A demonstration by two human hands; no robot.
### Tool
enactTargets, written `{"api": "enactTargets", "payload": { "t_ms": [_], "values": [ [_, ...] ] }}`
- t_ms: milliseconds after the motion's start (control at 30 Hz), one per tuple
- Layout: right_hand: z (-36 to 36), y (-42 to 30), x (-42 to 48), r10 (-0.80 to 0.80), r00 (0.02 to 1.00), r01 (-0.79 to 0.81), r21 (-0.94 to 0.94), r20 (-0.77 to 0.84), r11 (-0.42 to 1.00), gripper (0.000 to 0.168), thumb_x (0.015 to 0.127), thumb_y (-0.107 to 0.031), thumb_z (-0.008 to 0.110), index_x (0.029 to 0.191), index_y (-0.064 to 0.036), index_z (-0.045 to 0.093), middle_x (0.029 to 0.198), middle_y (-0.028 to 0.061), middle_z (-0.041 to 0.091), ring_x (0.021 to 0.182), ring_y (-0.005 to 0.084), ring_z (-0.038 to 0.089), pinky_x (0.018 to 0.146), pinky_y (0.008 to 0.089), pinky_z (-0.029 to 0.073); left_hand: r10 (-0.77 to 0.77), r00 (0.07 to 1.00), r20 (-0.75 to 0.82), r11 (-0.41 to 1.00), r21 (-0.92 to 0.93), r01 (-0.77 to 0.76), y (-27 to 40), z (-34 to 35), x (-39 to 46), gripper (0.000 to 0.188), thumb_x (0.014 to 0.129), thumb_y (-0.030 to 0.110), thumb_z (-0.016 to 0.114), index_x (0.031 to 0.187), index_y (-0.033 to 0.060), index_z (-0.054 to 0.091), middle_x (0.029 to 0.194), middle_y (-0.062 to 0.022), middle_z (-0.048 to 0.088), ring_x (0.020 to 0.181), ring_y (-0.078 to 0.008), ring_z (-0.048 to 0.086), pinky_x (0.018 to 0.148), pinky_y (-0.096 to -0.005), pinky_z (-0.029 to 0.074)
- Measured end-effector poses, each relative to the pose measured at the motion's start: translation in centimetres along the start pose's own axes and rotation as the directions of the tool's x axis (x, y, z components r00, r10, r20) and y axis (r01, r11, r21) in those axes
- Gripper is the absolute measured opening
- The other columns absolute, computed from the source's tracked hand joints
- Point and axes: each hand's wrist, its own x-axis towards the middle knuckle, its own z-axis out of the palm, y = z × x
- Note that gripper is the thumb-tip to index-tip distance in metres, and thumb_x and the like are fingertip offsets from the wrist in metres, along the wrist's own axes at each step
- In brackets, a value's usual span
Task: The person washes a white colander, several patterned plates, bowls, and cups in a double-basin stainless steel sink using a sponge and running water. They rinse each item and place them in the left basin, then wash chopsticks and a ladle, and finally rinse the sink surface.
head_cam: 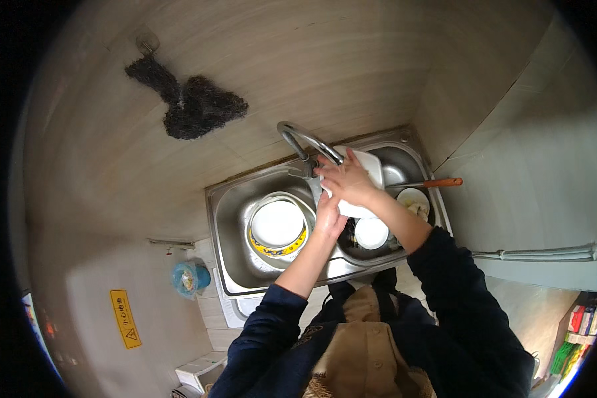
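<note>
A white rectangular dish (373, 166) is held tilted beneath the spout of a chrome faucet (323, 147), over the right basin. My left hand (331, 217) grips its near left edge. Spread across the dish's face is my right hand (347, 180), fingers apart, palm side towards the dish and hiding much of it. Below the dish, a small white bowl (371, 234) sits in the right basin. Beside it is another bowl (409, 195) with a pale, crumpled thing that I cannot identify. A utensil with an orange handle (443, 182) lies across the basin's right rim.
The left basin of the steel sink (229, 234) holds stacked white dishes (278, 224), one with a yellow patterned rim. Dark mesh scrubbers (194, 107) hang from a wall hook. A blue bin (202, 276) stands left on the floor; pipes (542, 253) run along the right wall.
</note>
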Motion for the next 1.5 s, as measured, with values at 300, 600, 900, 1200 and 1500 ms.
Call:
{"api": "enactTargets", "payload": {
  "t_ms": [300,600,900,1200,1500],
  "values": [
    [-0.3,-0.9,0.4,-0.021,0.977,0.019,-0.014,-0.212,1.000,0.036,0.083,-0.031,0.040,0.106,-0.010,0.058,0.113,0.0110,0.053,0.115,0.0281,0.040,0.099,0.0446,0.023,-0.115,0.993,0.033,0.993,-0.003,0.115,2.8,-1.5,-0.6,0.042,0.082,0.007,0.055,0.120,0.0025,0.037,0.114,-0.0101,0.050,0.104,-0.0226,0.051,0.090,-0.0356,0.041],
    [5.0,3.4,-4.2,0.845,0.502,-0.452,0.777,-0.184,0.438,0.057,0.087,-0.046,0.032,0.119,0.000,0.040,0.108,0.0291,0.049,0.101,0.0427,0.047,0.087,0.0419,0.036,0.066,0.997,0.029,0.998,-0.008,-0.066,1.7,0.1,-0.7,0.036,0.083,0.008,0.054,0.117,0.0015,0.042,0.112,-0.0091,0.053,0.102,-0.0203,0.051,0.089,-0.0345,0.041],
    [-1.3,1.1,-9.0,0.429,0.714,-0.237,0.768,0.553,-0.595,0.079,0.079,-0.065,0.035,0.125,-0.001,0.030,0.121,0.0170,0.044,0.109,0.0311,0.046,0.088,0.0465,0.040,0.017,0.734,0.679,-0.060,0.734,-0.677,0.8,-1.9,-1.1,0.025,0.080,0.012,0.055,0.103,0.0033,0.055,0.100,-0.0126,0.060,0.090,-0.0280,0.058,0.077,-0.0331,0.047],
    [5.1,3.8,-12.8,0.294,0.799,-0.221,0.711,0.524,-0.667,0.040,0.084,-0.009,0.050,0.119,0.004,0.036,0.114,0.0156,0.048,0.106,0.0264,0.049,0.092,0.0396,0.040,0.078,0.695,0.715,-0.379,0.666,-0.643,3.4,-2.8,-3.7,0.064,0.071,0.037,0.064,0.127,0.0155,0.040,0.135,-0.0137,0.031,0.125,-0.0354,0.027,0.104,-0.0425,0.020],
    [2.6,2.9,-11.3,0.548,0.793,-0.147,0.957,0.266,-0.252,0.040,0.077,-0.005,0.061,0.114,-0.003,0.045,0.103,0.0080,0.055,0.094,0.0209,0.055,0.082,0.0378,0.046,-0.166,0.945,-0.280,0.945,0.229,0.234,0.3,-3.3,-1.5,0.033,0.088,0.016,0.048,0.117,0.0023,0.038,0.105,-0.0104,0.054,0.088,-0.0225,0.057,0.069,-0.0326,0.053]
  ]
}}
